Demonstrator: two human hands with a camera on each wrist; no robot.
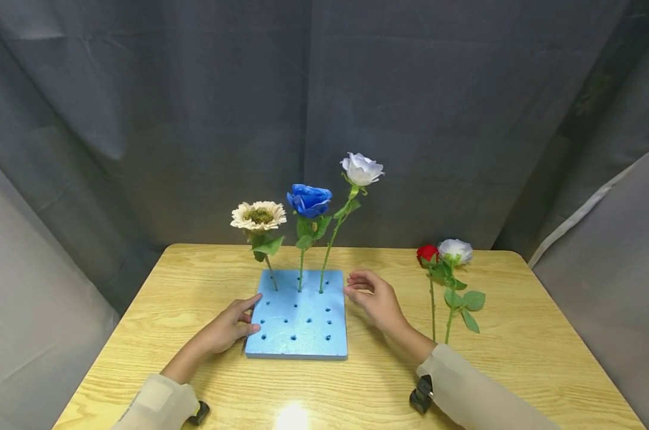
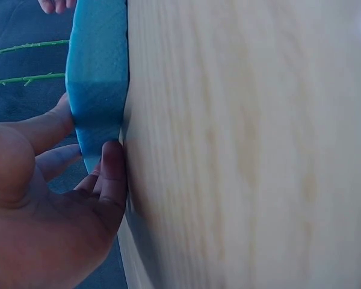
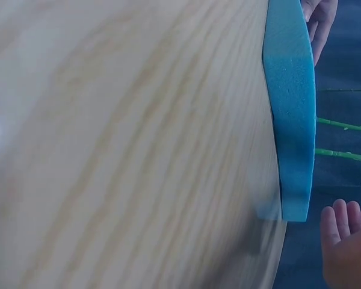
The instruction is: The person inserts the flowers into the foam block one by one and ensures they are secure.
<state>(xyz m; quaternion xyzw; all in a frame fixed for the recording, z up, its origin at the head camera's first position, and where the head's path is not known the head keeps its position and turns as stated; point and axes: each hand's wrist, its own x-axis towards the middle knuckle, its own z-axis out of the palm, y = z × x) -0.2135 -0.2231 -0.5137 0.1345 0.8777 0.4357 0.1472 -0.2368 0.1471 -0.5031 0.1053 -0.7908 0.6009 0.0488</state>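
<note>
A light blue foam block (image 1: 303, 319) with rows of holes lies on the table. Three artificial flowers stand in its back part: a cream daisy-like flower (image 1: 258, 215), a blue rose (image 1: 310, 201) and a taller white rose (image 1: 362, 169) leaning right. My left hand (image 1: 228, 326) grips the block's left edge; in the left wrist view its fingers lie against the foam side (image 2: 99, 84). Beside the back right corner, my right hand (image 1: 377, 301) hovers with loosely bent fingers and nothing in them. In the right wrist view that hand (image 3: 352, 247) is apart from the block.
On the wooden table (image 1: 517, 358), right of my right forearm, lie a red rose (image 1: 427, 255) and another white rose (image 1: 455, 251) with green leaves. Dark grey curtains (image 1: 222, 119) hang behind the table, with lighter cloth at both sides.
</note>
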